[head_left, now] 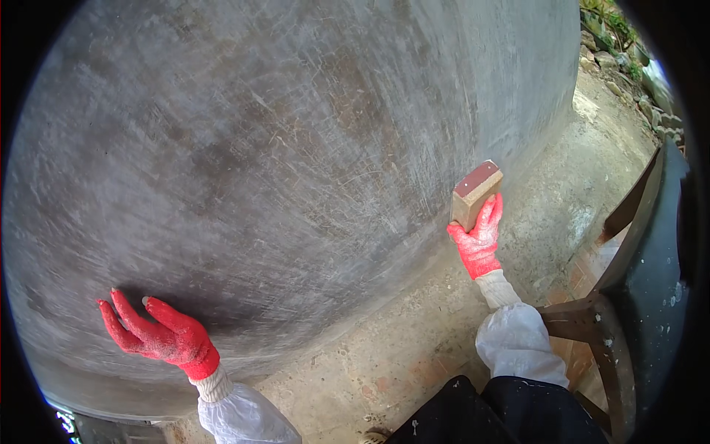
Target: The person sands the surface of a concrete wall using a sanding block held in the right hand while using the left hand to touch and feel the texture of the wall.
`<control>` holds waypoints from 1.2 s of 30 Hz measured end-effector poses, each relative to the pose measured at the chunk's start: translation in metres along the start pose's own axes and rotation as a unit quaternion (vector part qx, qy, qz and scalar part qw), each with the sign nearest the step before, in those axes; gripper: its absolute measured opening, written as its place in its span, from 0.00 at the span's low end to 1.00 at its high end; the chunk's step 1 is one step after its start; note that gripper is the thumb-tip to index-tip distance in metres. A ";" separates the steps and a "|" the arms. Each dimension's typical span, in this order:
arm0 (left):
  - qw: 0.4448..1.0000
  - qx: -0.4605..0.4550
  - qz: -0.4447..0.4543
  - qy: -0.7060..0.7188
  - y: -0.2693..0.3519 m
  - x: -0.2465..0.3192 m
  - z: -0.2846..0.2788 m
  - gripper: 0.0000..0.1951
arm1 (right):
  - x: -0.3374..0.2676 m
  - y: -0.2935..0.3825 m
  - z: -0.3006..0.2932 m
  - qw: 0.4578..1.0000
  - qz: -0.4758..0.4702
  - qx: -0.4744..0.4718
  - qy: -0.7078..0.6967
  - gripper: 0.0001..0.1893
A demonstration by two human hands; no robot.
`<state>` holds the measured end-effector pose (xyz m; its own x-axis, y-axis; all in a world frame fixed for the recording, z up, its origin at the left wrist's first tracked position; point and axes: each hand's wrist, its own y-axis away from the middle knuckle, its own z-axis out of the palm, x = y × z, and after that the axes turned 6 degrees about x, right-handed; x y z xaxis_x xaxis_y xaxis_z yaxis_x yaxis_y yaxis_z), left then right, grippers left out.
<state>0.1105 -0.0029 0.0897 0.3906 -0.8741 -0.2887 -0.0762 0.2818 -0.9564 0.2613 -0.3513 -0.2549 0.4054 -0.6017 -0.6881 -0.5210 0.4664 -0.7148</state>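
Observation:
A large curved grey wall (310, 166), marked with scratches and brownish patches, fills most of the view. My right hand (477, 233), in a red coated glove, grips a sanding block (477, 191) of tan material with dark red abrasive folded over its end. The block is at the wall's lower right part; whether its face touches the surface cannot be told. At the lower left, my left hand (161, 333), gloved in the same red, has its fingers spread close to the wall and holds nothing. White sleeves cover both forearms.
A dark, paint-spotted chair (615, 327) stands close beside my right arm. Below the wall runs a rough concrete ledge (577, 183), with brick-coloured tiles (571, 355) near the chair legs. Stones (605, 60) and green plants lie at the upper right. My dark-clothed legs show at the bottom.

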 end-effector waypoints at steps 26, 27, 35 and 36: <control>0.999 0.019 0.031 -0.014 0.001 -0.014 -0.003 0.20 | -0.083 -0.086 -0.006 0.992 -0.122 0.034 0.002 0.69; 0.999 0.021 0.024 -0.012 0.000 -0.010 -0.002 0.20 | -0.053 -0.056 -0.002 0.996 -0.083 0.030 0.010 0.70; 1.000 0.016 0.022 0.000 0.002 -0.006 -0.001 0.20 | -0.062 -0.084 -0.005 0.998 -0.044 0.029 -0.041 0.66; 1.000 0.012 0.025 -0.001 0.004 -0.008 -0.001 0.20 | -0.085 -0.110 -0.007 0.994 -0.083 0.047 -0.051 0.65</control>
<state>0.1061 0.0043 0.0881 0.3883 -0.8581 -0.3359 -0.0737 0.3345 -0.9395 0.2784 -0.3558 -0.1169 0.5569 -0.6085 -0.5653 -0.3693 0.4282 -0.8248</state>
